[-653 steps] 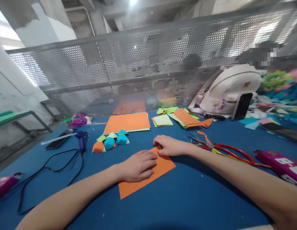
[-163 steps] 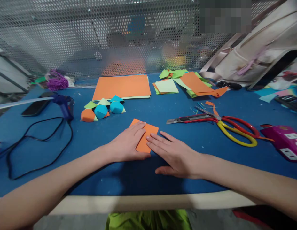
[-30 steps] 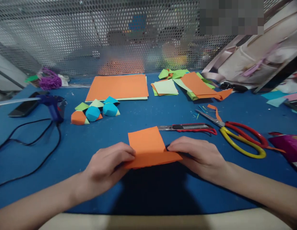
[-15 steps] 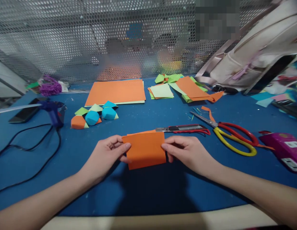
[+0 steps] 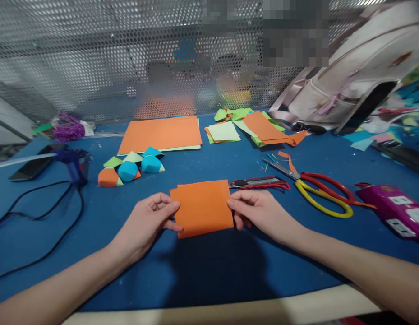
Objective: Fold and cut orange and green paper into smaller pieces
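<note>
I hold a folded orange paper [image 5: 203, 207] upright a little above the blue table [image 5: 209, 266], its flat face toward me. My left hand [image 5: 146, 222] pinches its left edge between thumb and fingers. My right hand [image 5: 260, 213] pinches its right edge the same way. A second layer of the paper shows slightly offset at the top left corner.
A red utility knife [image 5: 260, 183] and red-yellow scissors [image 5: 322, 196] lie just right of the paper. Folded paper shapes [image 5: 128, 164] sit at left, a glue gun [image 5: 72, 162] with black cord beyond. Orange sheets [image 5: 162, 133], paper scraps [image 5: 250, 128], a backpack [image 5: 351, 76] and a mesh screen stand behind.
The paper, lying half-folded on the table a second ago, has been lifted and held upright between both hands. The two layers now sit nearly aligned.
</note>
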The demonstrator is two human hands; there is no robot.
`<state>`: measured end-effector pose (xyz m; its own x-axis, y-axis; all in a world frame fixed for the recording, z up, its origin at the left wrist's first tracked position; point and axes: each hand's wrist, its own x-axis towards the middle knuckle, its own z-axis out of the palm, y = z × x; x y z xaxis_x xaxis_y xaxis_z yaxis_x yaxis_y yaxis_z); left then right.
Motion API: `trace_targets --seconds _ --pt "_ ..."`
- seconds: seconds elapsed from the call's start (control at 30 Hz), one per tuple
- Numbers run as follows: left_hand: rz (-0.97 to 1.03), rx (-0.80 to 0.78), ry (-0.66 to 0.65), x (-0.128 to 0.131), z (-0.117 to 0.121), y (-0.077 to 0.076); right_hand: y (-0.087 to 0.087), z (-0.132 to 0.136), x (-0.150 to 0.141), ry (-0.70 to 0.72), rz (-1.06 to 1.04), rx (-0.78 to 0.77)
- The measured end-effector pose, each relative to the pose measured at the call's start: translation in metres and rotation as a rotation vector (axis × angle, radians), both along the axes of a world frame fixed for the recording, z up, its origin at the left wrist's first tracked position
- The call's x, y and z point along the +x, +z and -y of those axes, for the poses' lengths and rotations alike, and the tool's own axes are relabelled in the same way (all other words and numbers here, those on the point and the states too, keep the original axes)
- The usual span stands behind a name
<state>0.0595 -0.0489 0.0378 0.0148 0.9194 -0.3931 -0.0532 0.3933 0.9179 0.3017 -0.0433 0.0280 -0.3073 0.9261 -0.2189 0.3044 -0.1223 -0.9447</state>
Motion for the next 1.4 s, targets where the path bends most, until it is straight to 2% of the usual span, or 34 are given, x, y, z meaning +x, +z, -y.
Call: trace_targets --seconds 0.27,0.67,0.93,1.13,1.23,1.3,1.4 --pt "0.044 -0.003 -0.001 0.001 0.002 -0.001 0.003 0.001 -0.003 0.053 0.001 -0.079" --pt "0.051 0.034 -0.034 0.005 0.008 -0.003 0.001 0.005 -0.010 0.116 -0.141 -0.257" --pt "0.037 0.028 -0.008 0.008 0.008 -0.004 -0.004 0.006 -0.012 0.144 -0.208 -0.224" --pt "0.018 0.034 -0.015 0.009 0.008 -0.006 -0.003 0.007 -0.012 0.120 -0.117 -0.171" --pt "-0.034 0.060 -0.037 0.005 0.005 -0.002 -0.004 0.006 -0.010 0.133 -0.074 -0.158" --pt "-0.118 0.132 -0.042 0.000 0.001 0.003 -0.005 0.006 -0.010 0.140 -0.060 -0.156" --pt "-0.387 0.272 -0.143 -0.009 -0.008 0.014 -0.005 0.005 -0.010 0.138 -0.049 -0.156"
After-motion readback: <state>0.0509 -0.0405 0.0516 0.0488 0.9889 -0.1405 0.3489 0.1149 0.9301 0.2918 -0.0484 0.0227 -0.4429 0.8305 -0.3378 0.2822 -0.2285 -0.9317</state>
